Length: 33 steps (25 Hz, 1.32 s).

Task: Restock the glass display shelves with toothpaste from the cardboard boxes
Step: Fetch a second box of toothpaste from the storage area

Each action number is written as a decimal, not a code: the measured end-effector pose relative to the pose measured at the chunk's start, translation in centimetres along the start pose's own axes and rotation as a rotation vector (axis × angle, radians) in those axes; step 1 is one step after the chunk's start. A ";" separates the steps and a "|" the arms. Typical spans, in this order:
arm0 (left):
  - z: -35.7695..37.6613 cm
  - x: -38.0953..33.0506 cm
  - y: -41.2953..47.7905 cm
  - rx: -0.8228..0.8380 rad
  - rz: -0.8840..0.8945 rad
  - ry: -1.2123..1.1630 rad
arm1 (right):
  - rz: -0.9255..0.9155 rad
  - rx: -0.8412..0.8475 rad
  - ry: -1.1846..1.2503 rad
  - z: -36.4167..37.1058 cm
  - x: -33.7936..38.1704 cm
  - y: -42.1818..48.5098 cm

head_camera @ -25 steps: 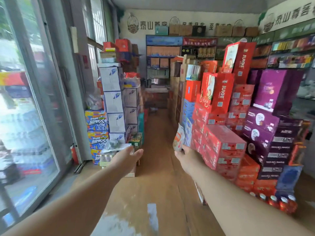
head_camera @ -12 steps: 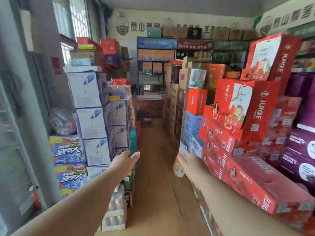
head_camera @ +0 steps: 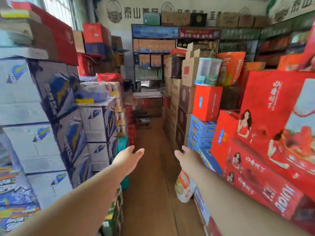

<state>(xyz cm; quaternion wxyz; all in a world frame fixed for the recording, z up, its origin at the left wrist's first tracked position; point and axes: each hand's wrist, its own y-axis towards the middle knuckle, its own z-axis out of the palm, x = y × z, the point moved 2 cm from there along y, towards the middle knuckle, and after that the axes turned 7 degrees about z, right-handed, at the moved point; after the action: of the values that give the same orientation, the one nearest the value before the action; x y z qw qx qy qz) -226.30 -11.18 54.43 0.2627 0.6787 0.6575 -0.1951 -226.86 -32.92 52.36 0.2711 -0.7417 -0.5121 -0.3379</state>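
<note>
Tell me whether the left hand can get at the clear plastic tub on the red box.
Probably not from here: the left hand is open and free, but the clear plastic tub sits farther up the aisle, above it; nothing blocks a step forward.

This is a small, crowded grocery shop. Printed drink cartons and red gift boxes are piled high on both sides of a narrow aisle of wooden floor. Brown cardboard boxes stand among them. Stocked shelves with coloured header signs line the back wall under large lettering.
</note>
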 end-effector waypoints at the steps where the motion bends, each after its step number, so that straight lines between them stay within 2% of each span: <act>1: -0.2 -0.3 3.7 -0.015 -0.009 0.014 | -0.001 0.015 0.002 0.5 1.4 3.6; 7: 1.0 0.6 24.5 -0.074 -0.019 -0.004 | -0.061 0.062 -0.018 5.2 7.1 23.1; 12: 5.2 2.9 44.6 0.015 0.019 -0.076 | -0.050 0.012 -0.033 9.5 10.6 41.1; 20: 7.4 -0.2 71.3 0.031 0.073 -0.050 | -0.006 -0.020 -0.033 11.1 17.3 65.8; 26: 12.9 0.5 91.4 0.010 0.012 -0.080 | 0.013 0.011 0.018 16.0 19.4 87.0; 33: 12.2 2.6 114.4 -0.070 -0.099 -0.117 | -0.027 0.099 -0.013 21.5 27.6 110.0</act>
<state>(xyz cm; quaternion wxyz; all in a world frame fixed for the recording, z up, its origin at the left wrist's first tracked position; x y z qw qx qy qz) -111.33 -16.28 54.69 0.3143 0.6230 0.6804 -0.2240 -111.53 -37.05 54.19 0.2996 -0.7225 -0.5400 -0.3109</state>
